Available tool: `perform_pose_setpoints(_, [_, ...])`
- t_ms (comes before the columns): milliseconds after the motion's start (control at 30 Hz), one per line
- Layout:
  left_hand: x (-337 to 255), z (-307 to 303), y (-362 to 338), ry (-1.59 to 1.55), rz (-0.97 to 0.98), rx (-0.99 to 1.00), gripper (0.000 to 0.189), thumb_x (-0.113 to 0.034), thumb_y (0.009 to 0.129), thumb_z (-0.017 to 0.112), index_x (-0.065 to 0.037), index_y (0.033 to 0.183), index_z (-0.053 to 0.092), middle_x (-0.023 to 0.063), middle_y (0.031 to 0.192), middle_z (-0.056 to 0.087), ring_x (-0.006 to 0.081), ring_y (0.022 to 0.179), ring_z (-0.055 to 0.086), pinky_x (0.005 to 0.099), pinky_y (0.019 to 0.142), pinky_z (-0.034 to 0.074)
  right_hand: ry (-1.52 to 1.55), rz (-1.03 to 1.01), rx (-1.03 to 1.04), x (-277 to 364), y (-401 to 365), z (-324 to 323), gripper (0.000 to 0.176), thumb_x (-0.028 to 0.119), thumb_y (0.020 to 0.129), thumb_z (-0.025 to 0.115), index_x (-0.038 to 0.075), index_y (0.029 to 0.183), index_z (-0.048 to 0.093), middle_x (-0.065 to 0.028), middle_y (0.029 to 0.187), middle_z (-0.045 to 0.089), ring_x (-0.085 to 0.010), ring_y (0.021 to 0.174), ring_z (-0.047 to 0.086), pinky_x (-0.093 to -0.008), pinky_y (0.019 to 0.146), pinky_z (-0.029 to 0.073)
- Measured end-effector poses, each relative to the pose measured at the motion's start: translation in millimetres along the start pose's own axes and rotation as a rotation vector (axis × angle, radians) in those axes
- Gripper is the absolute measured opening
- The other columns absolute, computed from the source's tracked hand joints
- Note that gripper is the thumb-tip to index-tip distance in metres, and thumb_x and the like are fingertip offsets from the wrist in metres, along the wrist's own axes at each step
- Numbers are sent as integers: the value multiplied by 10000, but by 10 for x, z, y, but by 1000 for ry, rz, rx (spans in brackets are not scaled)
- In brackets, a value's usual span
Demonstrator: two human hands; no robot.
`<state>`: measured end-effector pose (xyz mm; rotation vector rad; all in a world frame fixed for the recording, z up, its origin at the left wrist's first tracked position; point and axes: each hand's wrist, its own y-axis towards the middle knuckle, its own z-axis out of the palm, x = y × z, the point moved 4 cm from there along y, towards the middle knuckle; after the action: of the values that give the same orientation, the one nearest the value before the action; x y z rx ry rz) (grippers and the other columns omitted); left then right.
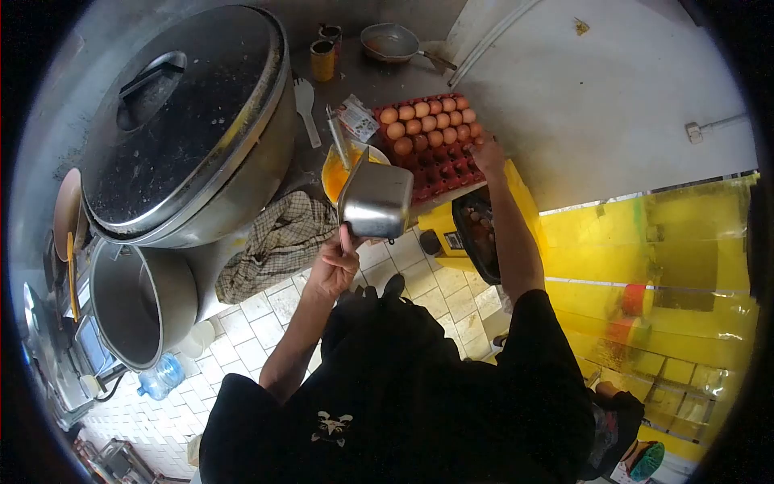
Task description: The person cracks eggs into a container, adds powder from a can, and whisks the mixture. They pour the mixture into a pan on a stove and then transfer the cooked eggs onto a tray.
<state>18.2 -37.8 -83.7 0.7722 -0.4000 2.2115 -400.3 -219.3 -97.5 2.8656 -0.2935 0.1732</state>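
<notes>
My left hand [337, 264] is closed on the rim of a metal container [383, 200], which is tilted beside a bowl [376, 153] of orange-yellow liquid [334, 177]. A whisk or similar utensil with a metal handle [337, 137] stands in that bowl. At the right side of a red egg tray [439, 179], my right hand [486, 157] reaches to the end of a row of brown eggs [435, 123]. Its fingertips are too small to show what they hold, if anything. The tray's front rows have no eggs.
A large lidded pot [193, 121] fills the left, with an open pot [145, 306] below it. A checked cloth [274, 246] lies on the counter's edge. Behind are a small pan [389, 42] and a can [322, 60]. A black bin [476, 234] with eggshells stands under my right arm.
</notes>
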Motion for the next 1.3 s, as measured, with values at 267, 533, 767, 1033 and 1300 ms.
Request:
perform_pose_setpoints(267, [-67, -180, -46, 217, 221, -82, 311, -113, 1018, 419, 86, 1256, 445, 262, 1132, 613, 197, 906, 713, 177, 435, 577, 339, 188, -60, -166, 13, -48, 378, 253, 858, 677, 14, 1130, 570, -210, 1178, 584, -333, 980, 635, -418, 853, 555])
perform_pose_setpoints(533, [408, 438, 70, 1537, 377, -471, 376, -323, 1020, 474, -62, 1291, 480, 50, 1067, 568, 117, 833, 602, 266, 474, 584, 2210, 448, 321, 1371, -993, -1122, 268, 314, 952, 576, 89, 1096, 553, -42, 970, 602, -174, 750, 588, -265, 590, 466])
perform_pose_setpoints(767, [533, 343, 164, 1590, 487, -408, 390, -321, 1026, 456, -29, 1284, 471, 36, 986, 526, 124, 853, 582, 316, 495, 604, 1398, 280, -128, 1868, -1462, -1454, 255, 311, 966, 593, 68, 1036, 623, 11, 880, 559, -54, 712, 459, -203, 588, 363])
perform_pose_setpoints(1033, [576, 393, 135, 1599, 521, -405, 384, -304, 1025, 463, -22, 1285, 464, 21, 915, 489, 115, 762, 555, 314, 495, 603, 1533, 265, -159, 1933, -1557, -1533, 222, 269, 991, 559, 64, 1071, 592, -5, 850, 537, -57, 636, 422, -212, 546, 354])
perform_pose_setpoints(1300, [685, 526, 154, 1636, 455, -412, 358, -331, 1026, 453, -47, 1242, 479, 33, 919, 522, 97, 700, 546, 284, 468, 583, 1258, -180, 17, 2105, -1350, -1955, 382, 41, 881, 684, 59, 1191, 462, -69, 1099, 542, -120, 966, 583, -226, 759, 504])
